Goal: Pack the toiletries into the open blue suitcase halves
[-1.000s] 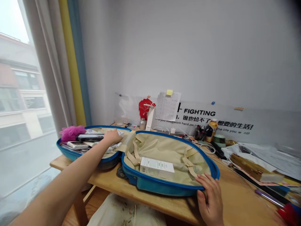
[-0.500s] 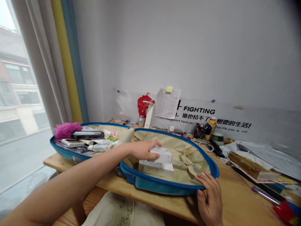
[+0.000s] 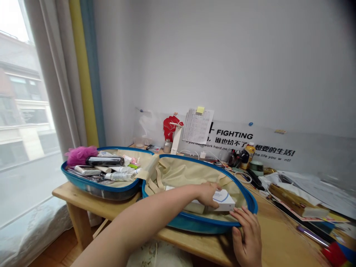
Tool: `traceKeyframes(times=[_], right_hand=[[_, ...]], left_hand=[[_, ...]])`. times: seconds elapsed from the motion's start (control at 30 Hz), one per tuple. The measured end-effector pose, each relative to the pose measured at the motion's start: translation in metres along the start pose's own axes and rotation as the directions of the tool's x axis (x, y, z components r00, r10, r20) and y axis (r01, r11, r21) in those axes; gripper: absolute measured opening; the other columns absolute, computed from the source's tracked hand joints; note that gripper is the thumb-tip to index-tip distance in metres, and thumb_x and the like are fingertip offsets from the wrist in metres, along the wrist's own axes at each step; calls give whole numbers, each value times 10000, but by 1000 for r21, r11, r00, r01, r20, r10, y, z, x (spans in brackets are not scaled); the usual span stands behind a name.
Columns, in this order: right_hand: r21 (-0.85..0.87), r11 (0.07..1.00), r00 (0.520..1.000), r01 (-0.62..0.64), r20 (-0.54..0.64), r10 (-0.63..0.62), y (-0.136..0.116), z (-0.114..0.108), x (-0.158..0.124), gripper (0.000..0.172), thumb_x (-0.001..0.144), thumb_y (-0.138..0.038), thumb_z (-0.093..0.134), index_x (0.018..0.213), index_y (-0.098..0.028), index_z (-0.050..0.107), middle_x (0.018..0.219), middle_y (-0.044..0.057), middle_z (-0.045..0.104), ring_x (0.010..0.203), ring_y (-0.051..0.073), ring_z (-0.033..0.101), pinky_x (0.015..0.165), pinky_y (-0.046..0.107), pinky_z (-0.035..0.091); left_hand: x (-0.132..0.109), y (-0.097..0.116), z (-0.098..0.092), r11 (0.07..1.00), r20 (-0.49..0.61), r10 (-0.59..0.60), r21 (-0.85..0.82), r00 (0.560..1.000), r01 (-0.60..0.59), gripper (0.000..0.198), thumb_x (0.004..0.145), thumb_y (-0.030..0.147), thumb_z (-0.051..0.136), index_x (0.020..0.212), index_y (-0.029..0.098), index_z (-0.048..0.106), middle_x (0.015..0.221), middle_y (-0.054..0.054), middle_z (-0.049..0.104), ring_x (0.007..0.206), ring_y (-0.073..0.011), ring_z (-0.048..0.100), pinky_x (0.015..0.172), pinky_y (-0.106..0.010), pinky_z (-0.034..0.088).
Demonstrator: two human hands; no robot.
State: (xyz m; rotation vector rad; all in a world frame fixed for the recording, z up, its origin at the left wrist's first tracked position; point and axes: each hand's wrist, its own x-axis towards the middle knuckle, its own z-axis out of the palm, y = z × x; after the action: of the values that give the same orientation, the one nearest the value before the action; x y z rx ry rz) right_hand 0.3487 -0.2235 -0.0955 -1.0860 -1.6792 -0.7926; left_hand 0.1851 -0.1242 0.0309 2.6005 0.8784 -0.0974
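An open hard-shell suitcase with teal sides and beige lining (image 3: 191, 167) lies spread on the wooden table. My left hand (image 3: 207, 193) reaches into its right half, fingers closed on a white box (image 3: 224, 200) with blue print, near the right front wall. Another white box (image 3: 196, 207) lies to its left, mostly covered by my left forearm. At the right front corner my right hand (image 3: 249, 231) grips the blue rim, fingers over the edge and thumb outside. In the left half are a pink bath puff (image 3: 80, 155), a black cylinder (image 3: 105, 161) and several tubes.
Papers (image 3: 300, 189), a brown pouch (image 3: 292, 198) and a purple pen-like stick (image 3: 313, 236) cover the table's right side. Behind the suitcase stand a white desk lamp (image 3: 176, 139) and a yellow-labelled bottle (image 3: 248, 155). Grey curtains (image 3: 52, 74) hang at the left window.
My left hand has carried the white box rightward and lowered it beside the other box, toward the right wall. My right hand stays at the rim. The view has shifted slightly.
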Motion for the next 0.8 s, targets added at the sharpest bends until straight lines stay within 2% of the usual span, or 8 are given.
traceKeyframes(times=[0.13,0.23,0.43,0.63,0.7,0.8], right_hand=[[-4,1000,1000,10,0,-10,0,0,1,276,934,-350,363,1072,-220,564,1033,82,629,1119,254,542,970,461,384],[-18,1000,1000,17,-12,-18,0,0,2,280,937,-355,357,1077,-217,556,1023,85,627,1106,256,545,972,463,378],[-11,999,999,42,6,-42,3,1,-2,280,931,-347,364,1069,-218,569,1026,83,628,1101,255,539,983,445,366],[-29,997,998,65,14,-65,11,2,-5,291,924,-365,367,1067,-207,565,1017,89,634,1088,267,550,975,453,375],[-32,996,997,78,9,-78,12,2,-4,289,923,-364,371,1069,-204,562,1013,93,632,1088,272,549,964,452,381],[-36,995,996,90,3,-89,12,3,-2,283,925,-359,368,1068,-205,557,1010,95,629,1081,274,550,960,454,382]], left_hand=[[4,2,15,1000,-1,4,16,1000,-4,770,806,429,584,1434,190,208,1389,-162,390,1281,-292,447,991,-384,409],[6,3,23,999,7,9,43,1000,-9,757,821,455,572,1436,200,212,1413,-175,360,1310,-299,415,1005,-386,394],[10,-4,26,992,74,-43,122,996,34,807,768,451,656,1439,199,285,1432,-179,379,1307,-337,407,1013,-431,393],[10,-3,29,982,59,-82,176,995,71,792,777,483,647,1436,191,319,1456,-185,366,1333,-322,373,1043,-436,373],[10,-5,27,971,24,-134,202,991,126,879,714,518,696,1433,170,329,1470,-206,348,1353,-356,334,1065,-517,331],[10,-12,21,928,-43,-303,215,952,305,970,582,609,755,1381,165,433,1438,-234,397,1340,-428,328,1054,-644,272]])
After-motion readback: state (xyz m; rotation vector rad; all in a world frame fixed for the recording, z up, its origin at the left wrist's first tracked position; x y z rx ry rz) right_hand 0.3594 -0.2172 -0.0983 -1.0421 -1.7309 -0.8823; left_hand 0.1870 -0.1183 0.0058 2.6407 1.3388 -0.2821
